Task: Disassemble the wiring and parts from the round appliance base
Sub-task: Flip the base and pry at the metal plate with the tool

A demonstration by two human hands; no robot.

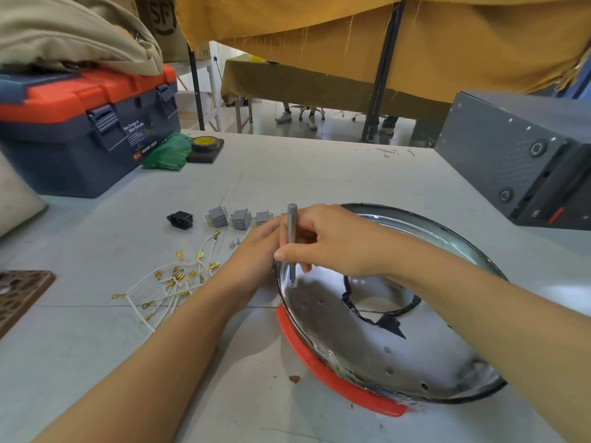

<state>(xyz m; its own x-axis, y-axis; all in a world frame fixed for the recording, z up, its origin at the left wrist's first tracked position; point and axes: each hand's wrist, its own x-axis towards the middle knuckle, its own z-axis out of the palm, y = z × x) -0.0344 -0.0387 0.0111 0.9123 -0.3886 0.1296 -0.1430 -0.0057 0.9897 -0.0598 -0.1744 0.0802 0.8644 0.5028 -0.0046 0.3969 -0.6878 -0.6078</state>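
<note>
We see the right hand (332, 241) pinching a slim grey metal screwdriver (292, 244) upright, tip on the round shiny metal appliance base (399, 356). The left hand (256, 251) rests at the base's rim, its fingers hidden from us.

Round appliance base (377, 343): shiny metal dish w/ red rim, lay tilted on table, inside up, small holes, ragged central cutout. White wires (166, 289) w/ gold terminals lay in loose heap to its left. Grey switches (240, 218) & black socket (180, 219) sat in row beyond.
</note>
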